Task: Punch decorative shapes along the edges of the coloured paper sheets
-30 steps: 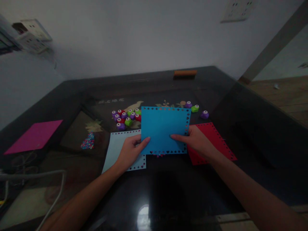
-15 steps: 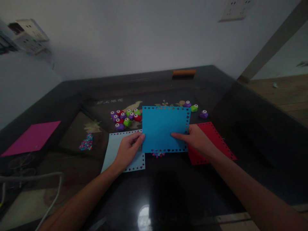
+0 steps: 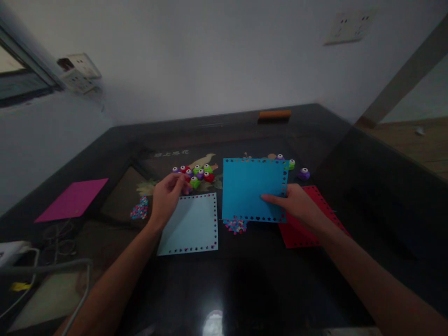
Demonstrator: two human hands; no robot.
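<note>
My right hand (image 3: 296,203) grips a bright blue sheet (image 3: 254,189) by its right side and holds it raised above the table. Small shapes are punched along the sheet's top, right and bottom edges. My left hand (image 3: 167,198), fingers bent and tips close together, hovers at the left of several small craft punches (image 3: 196,171) in purple, red and green, each topped with an eye. A purple punch (image 3: 187,187) lies partly behind its fingertips; whether they hold anything is hidden. Below this hand lies a pale blue sheet (image 3: 191,224) with punched edges.
A red punched sheet (image 3: 315,214) lies under my right forearm. Paper confetti sits in a pile (image 3: 236,226) below the blue sheet and another (image 3: 140,208) farther left. A pink sheet (image 3: 73,199), cables (image 3: 59,242), more punches (image 3: 304,173) and an orange-brown bar (image 3: 275,115) surround these.
My left hand has let go of the blue sheet's left edge and moved left and up toward the punches. The right hand keeps its hold. The whole view has shifted slightly.
</note>
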